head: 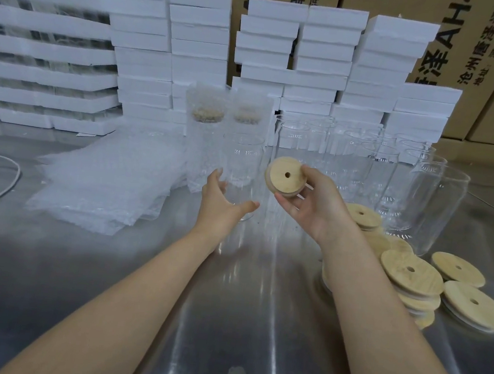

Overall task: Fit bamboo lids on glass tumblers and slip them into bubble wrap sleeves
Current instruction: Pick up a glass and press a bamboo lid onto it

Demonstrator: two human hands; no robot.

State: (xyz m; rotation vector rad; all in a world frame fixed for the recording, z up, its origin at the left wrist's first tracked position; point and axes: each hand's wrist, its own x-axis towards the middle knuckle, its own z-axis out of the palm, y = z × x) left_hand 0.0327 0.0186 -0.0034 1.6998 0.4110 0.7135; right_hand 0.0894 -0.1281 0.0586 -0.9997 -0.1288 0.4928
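My right hand (pixel 314 203) pinches a round bamboo lid (pixel 285 175) with a centre hole, held tilted above the steel table. My left hand (pixel 222 202) is spread around the base of an upright bare glass tumbler (pixel 242 162), thumb on its near side, fingers on its left. Behind it stand two lidded tumblers in bubble wrap sleeves (pixel 204 127), (pixel 249 111). A pile of flat bubble wrap sleeves (pixel 109 181) lies to the left. Loose bamboo lids (pixel 410 274) are heaped at the right.
Several bare tumblers (pixel 373 163) stand in rows behind my right hand. White foam boxes (pixel 193 44) are stacked along the back, cardboard cartons (pixel 474 43) behind them. A white cable (pixel 2 185) loops at the left. The steel table (pixel 240 323) reflects light.
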